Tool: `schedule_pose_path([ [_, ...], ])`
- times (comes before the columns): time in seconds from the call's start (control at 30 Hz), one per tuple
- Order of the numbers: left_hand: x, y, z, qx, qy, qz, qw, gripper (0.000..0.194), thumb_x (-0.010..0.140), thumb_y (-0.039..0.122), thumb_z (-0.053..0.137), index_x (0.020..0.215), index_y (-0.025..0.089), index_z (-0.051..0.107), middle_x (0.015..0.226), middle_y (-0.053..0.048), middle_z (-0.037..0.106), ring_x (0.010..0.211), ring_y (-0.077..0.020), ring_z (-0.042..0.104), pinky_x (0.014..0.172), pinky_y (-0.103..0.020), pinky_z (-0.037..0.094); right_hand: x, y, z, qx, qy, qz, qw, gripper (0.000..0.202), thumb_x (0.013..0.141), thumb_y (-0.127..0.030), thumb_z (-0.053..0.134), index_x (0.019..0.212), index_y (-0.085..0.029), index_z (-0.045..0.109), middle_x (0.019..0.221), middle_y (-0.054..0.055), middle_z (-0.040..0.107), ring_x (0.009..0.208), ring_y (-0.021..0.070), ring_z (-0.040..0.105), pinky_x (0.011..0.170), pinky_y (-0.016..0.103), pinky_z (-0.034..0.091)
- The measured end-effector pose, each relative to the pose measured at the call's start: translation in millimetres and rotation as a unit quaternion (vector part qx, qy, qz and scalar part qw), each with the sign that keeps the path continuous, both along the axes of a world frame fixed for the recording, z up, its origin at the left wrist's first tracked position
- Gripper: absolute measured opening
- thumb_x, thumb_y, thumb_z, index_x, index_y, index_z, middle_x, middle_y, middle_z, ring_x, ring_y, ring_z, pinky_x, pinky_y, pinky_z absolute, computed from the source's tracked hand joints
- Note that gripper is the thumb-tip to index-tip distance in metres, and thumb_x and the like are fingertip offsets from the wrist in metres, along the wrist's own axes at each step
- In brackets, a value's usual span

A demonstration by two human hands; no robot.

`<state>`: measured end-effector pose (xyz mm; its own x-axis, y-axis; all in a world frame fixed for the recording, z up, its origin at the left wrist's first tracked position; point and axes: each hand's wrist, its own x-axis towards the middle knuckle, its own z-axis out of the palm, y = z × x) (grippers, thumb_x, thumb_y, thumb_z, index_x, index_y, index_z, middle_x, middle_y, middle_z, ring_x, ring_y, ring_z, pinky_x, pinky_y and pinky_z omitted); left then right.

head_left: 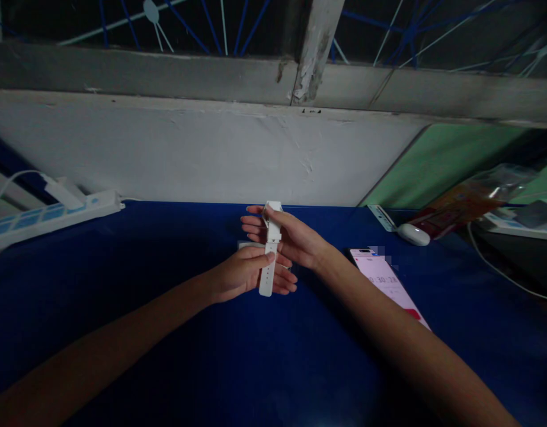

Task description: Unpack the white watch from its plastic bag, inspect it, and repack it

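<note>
A white strap with a buckle and a row of small holes [266, 276] is held upright over the blue table, its buckle part at the top. My left hand [242, 270] grips the lower, holed part, thumb on top and fingers beneath it. My right hand [297, 237] holds the upper part near the buckle, its thumb on the strap and its fingers behind, pointing left. Behind the hands, a small pale flat object [244, 244] is mostly hidden.
A phone [391, 284] with a lit screen lies right of my right forearm. Beyond it are a white mouse [414, 234], a ruler-like strip [381, 217] and a plastic packet [473, 198]. A white power strip [55, 216] lies at the left, below the white wall [188, 154].
</note>
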<state>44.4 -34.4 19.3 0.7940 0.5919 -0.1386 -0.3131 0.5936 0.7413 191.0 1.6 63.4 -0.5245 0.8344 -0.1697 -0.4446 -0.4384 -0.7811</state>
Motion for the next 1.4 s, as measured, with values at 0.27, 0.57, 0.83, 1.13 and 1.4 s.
schedule_pose_path([
  [0.27, -1, -4, -2.2, -0.004, 0.005, -0.009, 1.0, 0.023, 0.096, 0.025, 0.06, 0.108, 0.007, 0.068, 0.102, -0.017, 0.074, 0.093, -0.0249, 0.074, 0.088, -0.037, 0.054, 6, 4, 1.4, -0.07, 0.048, 0.037, 0.996, 0.031, 0.102, -0.014, 0.035, 0.111, -0.009, 0.064, 0.1, 0.01, 0.076, 0.088, 0.0137, 0.074, 0.086, 0.024, 0.057],
  [0.57, -1, -4, -2.2, -0.007, 0.003, -0.007, 1.0, 0.023, 0.098, 0.024, 0.057, 0.108, 0.006, 0.067, 0.103, -0.019, 0.073, 0.095, -0.0254, 0.073, 0.09, -0.039, 0.053, 8, 5, 6.5, -0.091, 0.065, 0.047, 0.993, 0.06, 0.105, -0.043, 0.017, 0.113, -0.004, 0.062, 0.097, 0.016, 0.076, 0.09, 0.0183, 0.074, 0.088, 0.029, 0.057],
  [0.83, -1, -3, 0.5, -0.009, 0.0, -0.01, 1.0, 0.023, 0.097, 0.024, 0.058, 0.107, 0.006, 0.068, 0.103, -0.019, 0.073, 0.095, -0.0249, 0.073, 0.09, -0.039, 0.052, 7, 7, 4.9, -0.075, 0.048, 0.039, 0.995, 0.057, 0.103, -0.046, 0.022, 0.107, -0.01, 0.066, 0.094, 0.012, 0.077, 0.087, 0.0171, 0.072, 0.091, 0.032, 0.055],
  [1.13, 1, -3, 4.3, -0.023, 0.017, 0.018, 0.999, 0.021, 0.093, 0.026, 0.064, 0.102, 0.007, 0.069, 0.098, -0.016, 0.075, 0.089, -0.024, 0.073, 0.087, -0.037, 0.053, 6, 3, 8.8, -0.059, 0.059, 0.02, 0.996, 0.062, 0.1, -0.043, 0.017, 0.106, -0.008, 0.067, 0.092, 0.014, 0.076, 0.086, 0.0186, 0.071, 0.092, 0.033, 0.054],
  [1.4, -6, 6, 15.9, -0.09, -0.024, 0.057, 0.994, 0.079, 0.098, 0.067, 0.026, 0.111, 0.0, 0.066, 0.104, -0.022, 0.073, 0.101, -0.0308, 0.07, 0.098, -0.044, 0.047, 29, 20, 14.2, -0.018, 0.1, -0.18, 0.978, 0.031, 0.097, -0.038, 0.05, 0.076, -0.021, 0.063, 0.065, -0.001, 0.068, 0.067, 0.0109, 0.067, 0.075, 0.022, 0.056],
])
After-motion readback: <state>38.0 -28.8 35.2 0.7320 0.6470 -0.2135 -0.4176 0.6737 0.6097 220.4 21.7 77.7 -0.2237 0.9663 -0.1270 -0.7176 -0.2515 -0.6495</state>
